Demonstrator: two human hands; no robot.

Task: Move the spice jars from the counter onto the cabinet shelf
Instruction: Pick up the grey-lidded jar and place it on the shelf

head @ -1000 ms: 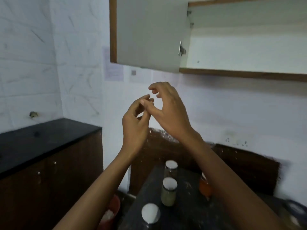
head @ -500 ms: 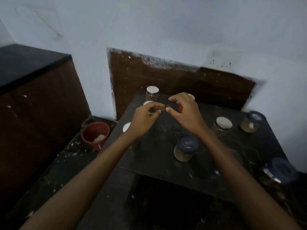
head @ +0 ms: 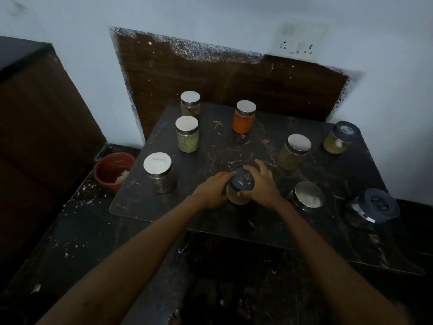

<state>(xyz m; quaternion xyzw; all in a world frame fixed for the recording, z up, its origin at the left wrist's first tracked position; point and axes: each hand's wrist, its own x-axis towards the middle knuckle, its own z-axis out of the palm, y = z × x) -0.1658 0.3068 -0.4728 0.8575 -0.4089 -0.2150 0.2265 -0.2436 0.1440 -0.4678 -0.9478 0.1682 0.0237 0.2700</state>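
Several spice jars stand on a dark stone counter point(head: 210, 214). At its middle front is a jar with a dark blue lid point(head: 241, 184) and yellowish contents. My left hand point(head: 210, 191) wraps its left side and my right hand point(head: 262, 184) wraps its right side; the jar's base rests on the counter. Around it stand an orange jar point(head: 243, 117), a green-filled jar point(head: 187, 134), a silver-lidded jar point(head: 159, 172) at left, and another silver-lidded jar point(head: 293, 152) at right. The cabinet shelf is out of view.
Two more blue-lidded jars point(head: 339, 138) point(head: 372, 208) stand on the right side, and a silver-lidded jar point(head: 308, 195) sits beside my right wrist. A red pot point(head: 112, 170) stands on the floor to the left. A dark cabinet point(head: 35, 113) fills the left.
The view has dropped from the open wall cabinet to the counter. Both hands, empty and touching in the air before, have come down and closed around the blue-lidded jar.
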